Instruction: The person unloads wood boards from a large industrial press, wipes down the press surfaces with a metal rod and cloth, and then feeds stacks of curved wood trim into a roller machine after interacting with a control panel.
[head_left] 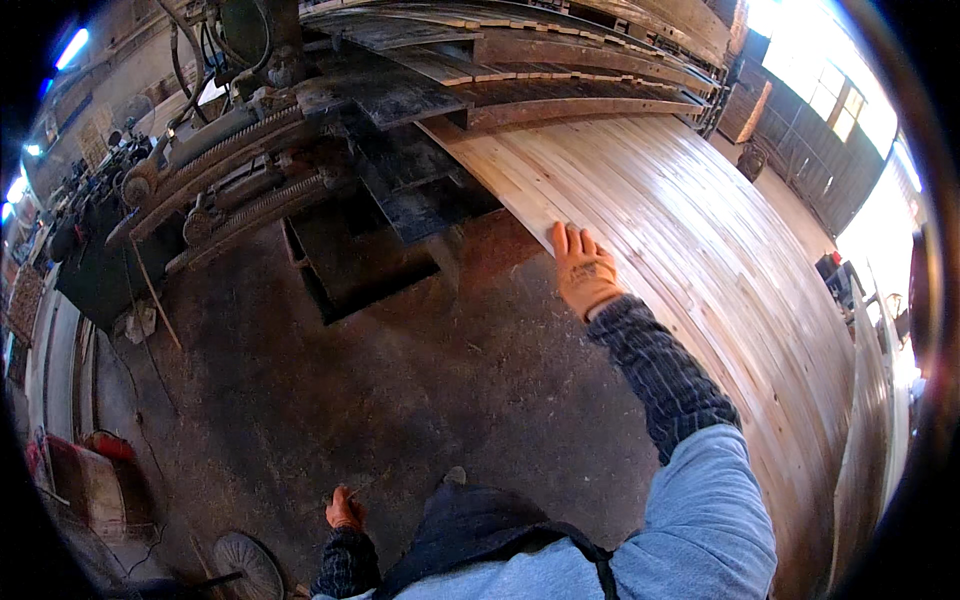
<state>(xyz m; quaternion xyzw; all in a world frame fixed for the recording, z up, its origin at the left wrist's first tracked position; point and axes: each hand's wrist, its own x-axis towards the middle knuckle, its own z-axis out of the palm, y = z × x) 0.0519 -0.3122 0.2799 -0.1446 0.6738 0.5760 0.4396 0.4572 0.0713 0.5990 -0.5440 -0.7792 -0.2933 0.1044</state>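
One fisheye view looks down from the person's head. It faces the dark floor (400, 380) and the wooden panel (700, 250), which lies near on the right.

The right hand (585, 272), in an orange work glove, lies flat with fingers spread on the near edge of a broad, pale sheet of joined wooden strips (700, 250). The left hand (344, 510), gloved alike, hangs low and well apart from the sheet, above the dark, dusty concrete floor (400, 380). A dark, greasy metal press machine (260, 150) stands at the sheet's far end.
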